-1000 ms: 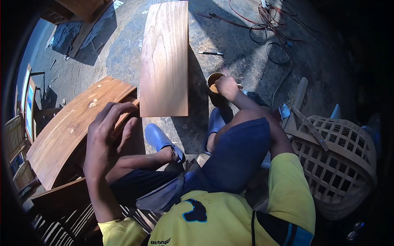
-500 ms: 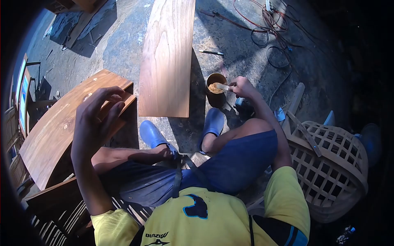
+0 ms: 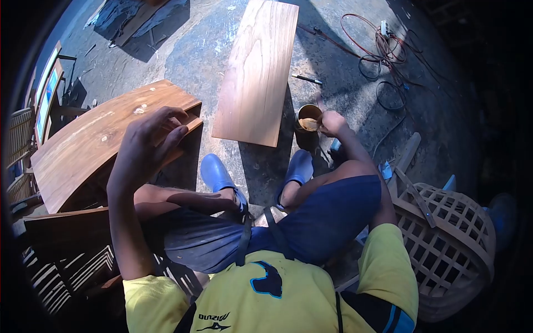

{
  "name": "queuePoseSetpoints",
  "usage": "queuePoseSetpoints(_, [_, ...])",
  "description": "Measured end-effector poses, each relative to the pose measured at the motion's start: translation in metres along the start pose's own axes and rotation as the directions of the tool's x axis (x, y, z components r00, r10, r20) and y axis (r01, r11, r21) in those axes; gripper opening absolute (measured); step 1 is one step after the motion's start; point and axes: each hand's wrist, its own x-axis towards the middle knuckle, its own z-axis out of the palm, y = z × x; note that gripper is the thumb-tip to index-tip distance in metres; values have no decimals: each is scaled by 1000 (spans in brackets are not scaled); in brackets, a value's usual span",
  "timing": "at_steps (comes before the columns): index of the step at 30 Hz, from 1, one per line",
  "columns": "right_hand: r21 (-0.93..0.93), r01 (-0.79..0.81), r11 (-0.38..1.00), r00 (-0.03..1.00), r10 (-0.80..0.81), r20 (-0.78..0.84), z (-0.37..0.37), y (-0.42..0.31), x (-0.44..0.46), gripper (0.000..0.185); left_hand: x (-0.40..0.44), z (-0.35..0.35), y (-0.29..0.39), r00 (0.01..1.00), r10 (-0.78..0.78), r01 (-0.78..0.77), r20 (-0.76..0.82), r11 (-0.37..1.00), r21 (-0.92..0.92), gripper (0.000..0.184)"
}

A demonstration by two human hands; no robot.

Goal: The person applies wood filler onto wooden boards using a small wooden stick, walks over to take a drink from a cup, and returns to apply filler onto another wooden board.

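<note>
My right hand (image 3: 332,122) is closed around the handle of a small putty knife, its blade down in an open can (image 3: 298,120). Tan, paste-like putty (image 3: 307,125) shows inside the can. My left hand (image 3: 145,140) hangs in the air with curved fingers and the thumb apart, nothing visible between them. Beneath and behind it stands a wooden piece with a curved top (image 3: 105,125), marked with pale filler spots. A flat wooden board (image 3: 255,77) lies in front of my feet, left of the can.
A pen-like stick (image 3: 307,79) lies beyond the can. Tangled cables (image 3: 386,50) spread over the floor at the upper right. At my right is a wooden lattice basket-like frame (image 3: 444,238). My blue clogs (image 3: 216,173) rest between board and legs.
The view has shifted, so board and can appear farther right. My right hand has lowered the putty knife deeper into the can. My left hand keeps nearly the same pose.
</note>
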Motion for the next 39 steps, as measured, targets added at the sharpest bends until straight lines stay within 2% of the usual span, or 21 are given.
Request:
queuePoseSetpoints(1, [207,-150,967,983,122,138,-18,-1,-6,23,-4,2,-2,1000,23,-23,-6,1000,14,20])
queuePoseSetpoints(2, [382,-322,866,931,217,293,-41,-5,-16,28,-6,2,-1,999,36,-37,8,999,3,20])
queuePoseSetpoints(4, [667,-296,684,955,227,191,-43,5,-43,25,-8,2,4,999,20,-21,34,999,46,18])
queuePoseSetpoints(5, [757,-308,577,951,200,235,-45,11,-52,25,-9,5,4,999,32,-33,21,998,46,18])
queuePoseSetpoints(6, [757,-317,571,948,218,233,-47,15,-62,25,-7,6,6,998,48,-49,30,998,43,18])
queuePoseSetpoints(8, [843,-339,417,937,233,261,-66,7,-83,28,-3,3,12,995,54,-57,83,998,38,19])
queuePoseSetpoints(10, [855,-329,400,941,214,262,-74,10,-99,33,11,0,13,991,81,-83,106,996,11,19])
queuePoseSetpoints(12, [901,-326,287,937,225,267,-96,1,-115,33,34,-11,13,977,156,-169,142,982,86,19])
queuePoseSetpoints(15, [909,-213,358,961,245,129,-171,-31,-137,37,96,-19,-8,976,204,-214,78,965,151,23])
queuePoseSetpoints(17, [898,-161,410,968,245,61,-211,-53,-149,36,152,-13,-39,976,217,-219,32,973,76,29])
queuePoseSetpoints(19, [729,1,684,962,199,-187,-245,-95,-158,38,197,13,-78,977,213,-213,-12,974,-72,37])
queuePoseSetpoints(20, [723,0,691,962,196,-188,-249,-115,-160,38,212,29,-88,978,208,-210,-32,967,-145,40])
queuePoseSetpoints(22, [351,61,934,951,52,-306,-250,-157,-159,39,230,63,-104,987,154,-158,-39,972,-173,49])
queuePoseSetpoints(24, [314,2,949,943,103,-317,-231,-187,-151,39,237,91,-111,1000,-18,26,25,928,-372,58])
queuePoseSetpoints(26, [284,-65,957,933,159,-322,-215,-204,-140,39,230,103,-107,996,-5,50,90,861,-505,62])
queuePoseSetpoints(29, [213,-131,968,913,202,-354,-205,-217,-124,38,230,118,-120,981,-6,107,192,846,-522,61])
queuePoseSetpoints(32, [192,-149,970,924,206,-324,-205,-224,-109,37,225,125,-118,994,25,45,104,787,-616,62])
queuePoseSetpoints(33, [138,-171,975,930,206,-304,-204,-227,-105,35,220,126,-116,995,15,58,100,727,-685,60])
queuePoseSetpoints(37, [14,-225,974,953,224,-202,-218,-233,-106,32,216,119,-112,990,24,82,141,714,-695,60])
queuePoseSetpoints(39, [32,-240,970,949,242,-205,-228,-238,-105,31,225,121,-119,986,65,58,155,735,-676,62])
